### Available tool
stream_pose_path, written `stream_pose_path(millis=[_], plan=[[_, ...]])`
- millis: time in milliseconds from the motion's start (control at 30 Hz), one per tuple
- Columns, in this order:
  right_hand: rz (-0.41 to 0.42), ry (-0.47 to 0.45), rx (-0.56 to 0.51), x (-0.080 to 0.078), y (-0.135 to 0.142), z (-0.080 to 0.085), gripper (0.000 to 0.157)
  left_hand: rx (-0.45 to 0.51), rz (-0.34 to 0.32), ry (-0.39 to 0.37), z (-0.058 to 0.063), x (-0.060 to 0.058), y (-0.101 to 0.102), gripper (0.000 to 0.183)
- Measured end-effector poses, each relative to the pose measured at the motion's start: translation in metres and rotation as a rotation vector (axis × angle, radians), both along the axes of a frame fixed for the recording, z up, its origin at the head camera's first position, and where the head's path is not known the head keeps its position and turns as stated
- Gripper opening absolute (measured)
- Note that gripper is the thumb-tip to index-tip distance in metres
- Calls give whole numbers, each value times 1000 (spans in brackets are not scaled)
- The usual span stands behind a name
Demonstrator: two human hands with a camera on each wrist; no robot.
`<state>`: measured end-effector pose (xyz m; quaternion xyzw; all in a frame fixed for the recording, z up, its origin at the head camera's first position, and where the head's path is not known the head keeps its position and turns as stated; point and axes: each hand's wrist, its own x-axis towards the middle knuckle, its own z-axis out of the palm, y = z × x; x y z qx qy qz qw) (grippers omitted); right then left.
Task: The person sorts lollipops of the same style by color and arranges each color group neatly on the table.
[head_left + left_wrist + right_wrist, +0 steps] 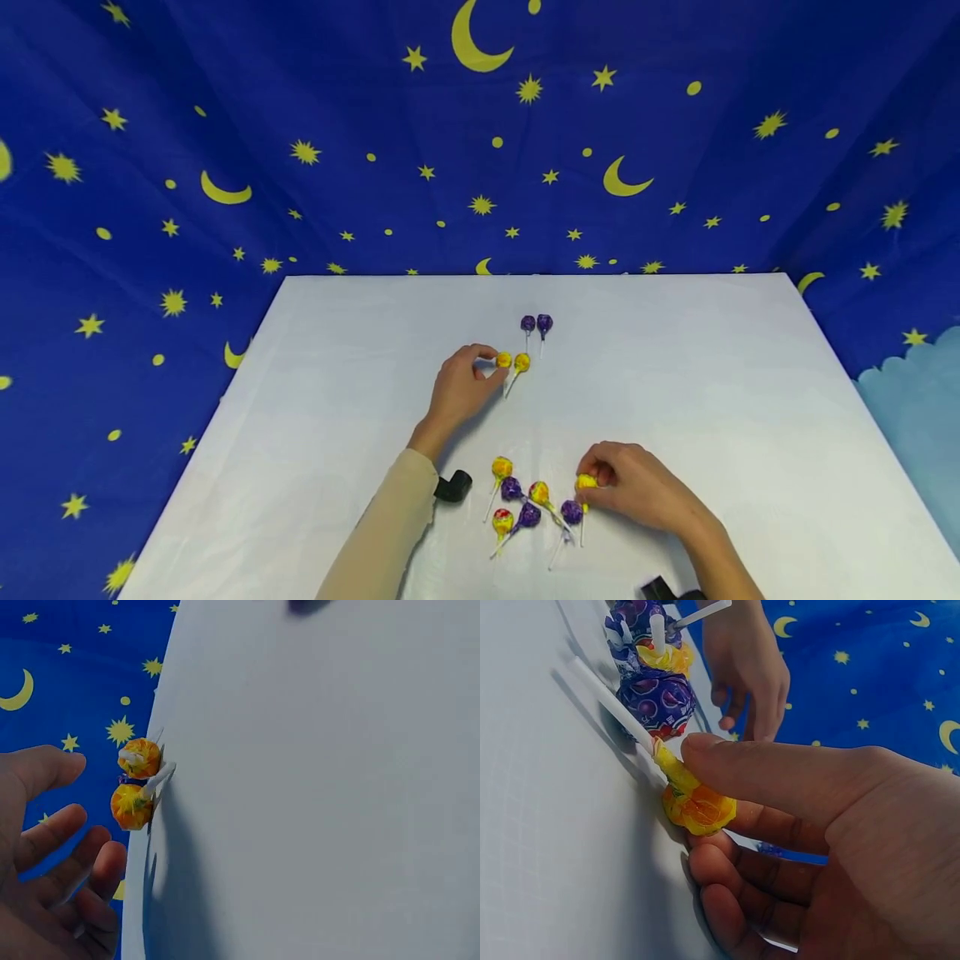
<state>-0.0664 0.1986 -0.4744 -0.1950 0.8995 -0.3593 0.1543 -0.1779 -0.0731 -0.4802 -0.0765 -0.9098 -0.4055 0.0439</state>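
Note:
My left hand (459, 390) is at the middle of the white table, thumb and fingers apart beside two yellow lollipops (522, 362) that lie side by side. In the left wrist view a gap shows between its fingertips (69, 816) and the nearer yellow lollipop (132, 807). Closer to me, my right hand (637, 486) pinches a yellow lollipop (699, 810) by its wrapped head, thumb on top, the white stick pointing away from the palm. A purple lollipop (572, 512) lies right beside that hand.
Left of my right hand lies a loose group of yellow lollipops (502, 467) and purple lollipops (529, 515), some sticks crossing. Two purple lollipops (544, 322) lie farther back. A blue cloth (360, 108) with moons and stars hangs behind the white table (675, 358).

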Motion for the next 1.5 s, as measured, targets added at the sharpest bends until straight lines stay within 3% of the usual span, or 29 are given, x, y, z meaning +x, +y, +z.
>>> stream_pose_path(millis=[600,1067,1500], plan=[[-34,-3,-5,1,2,0,23,-17,-63,-2,11,28,-6,33],[-13,21,-40,4,2,-5,23,-150,-143,-27,10,60,-11,33],[-13,35,-35,4,1,-6,24,-193,-228,-72,12,74,-18,35]])
